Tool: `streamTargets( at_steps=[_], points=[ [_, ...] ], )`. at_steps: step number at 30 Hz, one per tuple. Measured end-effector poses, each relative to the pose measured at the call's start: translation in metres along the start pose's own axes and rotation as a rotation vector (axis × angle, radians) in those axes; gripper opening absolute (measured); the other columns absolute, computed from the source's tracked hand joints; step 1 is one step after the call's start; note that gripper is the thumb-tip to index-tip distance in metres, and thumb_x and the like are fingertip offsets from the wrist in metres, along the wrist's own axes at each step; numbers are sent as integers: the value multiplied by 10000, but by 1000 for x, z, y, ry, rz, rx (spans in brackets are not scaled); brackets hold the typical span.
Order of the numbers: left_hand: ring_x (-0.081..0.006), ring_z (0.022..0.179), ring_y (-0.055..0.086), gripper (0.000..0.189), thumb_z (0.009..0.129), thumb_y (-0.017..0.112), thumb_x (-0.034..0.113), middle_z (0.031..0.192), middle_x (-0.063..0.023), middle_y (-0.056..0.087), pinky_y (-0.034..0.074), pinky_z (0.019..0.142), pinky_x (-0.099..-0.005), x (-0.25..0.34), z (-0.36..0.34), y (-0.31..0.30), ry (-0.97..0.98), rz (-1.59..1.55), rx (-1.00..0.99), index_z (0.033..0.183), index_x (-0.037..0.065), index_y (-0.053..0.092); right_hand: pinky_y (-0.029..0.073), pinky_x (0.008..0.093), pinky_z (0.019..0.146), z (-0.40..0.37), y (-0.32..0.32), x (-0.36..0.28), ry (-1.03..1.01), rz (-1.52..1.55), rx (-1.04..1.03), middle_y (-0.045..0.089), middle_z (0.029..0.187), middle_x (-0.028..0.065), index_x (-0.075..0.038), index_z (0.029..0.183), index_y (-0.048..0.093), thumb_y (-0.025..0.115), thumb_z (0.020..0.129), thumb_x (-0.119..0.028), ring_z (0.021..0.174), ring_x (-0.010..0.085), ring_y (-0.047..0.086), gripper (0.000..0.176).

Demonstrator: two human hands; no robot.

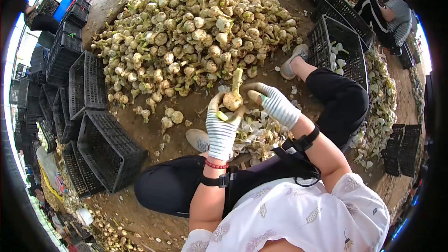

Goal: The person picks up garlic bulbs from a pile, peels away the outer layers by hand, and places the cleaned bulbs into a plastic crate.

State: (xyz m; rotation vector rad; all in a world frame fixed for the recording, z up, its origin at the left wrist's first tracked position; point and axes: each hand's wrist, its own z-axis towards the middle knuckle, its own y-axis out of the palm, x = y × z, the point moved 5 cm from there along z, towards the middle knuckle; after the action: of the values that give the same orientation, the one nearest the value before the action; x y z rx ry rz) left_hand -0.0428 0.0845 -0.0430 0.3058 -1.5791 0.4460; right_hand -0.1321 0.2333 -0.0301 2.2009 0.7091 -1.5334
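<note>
My left hand point(222, 126), in a striped glove with brown fingers, is wrapped round a garlic bulb point(232, 101) whose thick pale stem points up. A short green-white stem piece shows at its palm. To the right of the bulb, my right hand point(275, 102) wears a matching glove. Its fingers are curled close to the stem, and a small green thing shows between thumb and fingers, too small to name. Beyond both hands lies a big heap of garlic bulbs point(196, 32). Loose peelings point(261, 135) lie on the ground below my hands.
Black crates point(109, 151) stand stacked along the left. At the right, another crate point(338, 49) holds a few white bulbs, near my shoe point(295, 60). A person point(396, 18) sits at the upper right; another person point(39, 18) is at the upper left.
</note>
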Motion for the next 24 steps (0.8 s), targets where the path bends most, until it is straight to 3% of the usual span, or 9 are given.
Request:
streamTargets(
  at_steps=[2,4,6,10,12,17,20,23,24],
  points=[
    [-253,1053,597,614,716,860,86,1151,-113,596,506,928,-354,33,-8,-5,291,357,101,1242,38,545,484,255,731,-13,13,-28,-110,61,-26,668,980,12,-14,1251,605,620,990,-281,819,72,558,373],
    [-276,1037,597,611,704,863,90,1130,-122,589,510,913,-367,41,-15,-4,313,378,110,1226,43,550,492,276,766,-15,28,-39,-170,132,-34,672,1003,16,-13,1244,605,625,988,-279,847,86,562,370],
    [-313,1016,596,593,682,865,88,1094,-135,571,515,897,-387,54,-18,-3,350,407,137,1188,51,559,492,303,791,-11,30,-34,-67,24,34,678,1004,39,-7,1204,612,634,982,-283,868,114,571,355],
    [-311,1017,597,612,666,876,85,1101,-138,571,515,893,-388,51,-20,-8,350,447,151,1189,52,560,489,299,806,-8,31,-30,-95,-70,12,675,997,70,12,1162,608,625,988,-259,890,117,572,323],
    [-277,998,617,624,664,891,89,1109,-129,585,531,880,-370,47,-18,-7,326,418,129,1192,46,560,487,291,804,-13,26,-39,-132,-191,-15,669,979,83,15,1152,605,600,999,-223,901,113,568,283],
    [-195,980,642,632,691,901,103,1120,-114,626,552,878,-317,18,-12,-3,196,289,55,1207,20,546,491,289,786,-8,10,-35,-227,-145,-136,667,958,51,-9,1169,611,562,1007,-187,877,108,568,246],
    [-181,1003,627,631,723,870,56,1140,-116,619,547,888,-316,1,-8,1,59,12,-28,1236,1,506,501,290,736,-2,4,-35,-113,-204,-284,679,926,40,-21,1174,619,563,985,-134,828,100,579,227],
    [-163,1039,601,608,731,817,-35,1152,-99,614,523,932,-305,13,-7,4,-78,-142,-16,1262,6,524,493,280,705,4,3,-36,-149,-205,-276,668,870,50,-19,1128,638,561,966,-112,792,94,570,202],
    [-161,1022,611,525,819,783,73,1145,-93,616,534,897,-300,12,-5,4,-171,-273,-48,1269,14,519,480,283,655,3,2,-49,-208,-355,-205,646,783,52,-12,1079,652,557,953,-105,726,86,551,182]
  ],
)
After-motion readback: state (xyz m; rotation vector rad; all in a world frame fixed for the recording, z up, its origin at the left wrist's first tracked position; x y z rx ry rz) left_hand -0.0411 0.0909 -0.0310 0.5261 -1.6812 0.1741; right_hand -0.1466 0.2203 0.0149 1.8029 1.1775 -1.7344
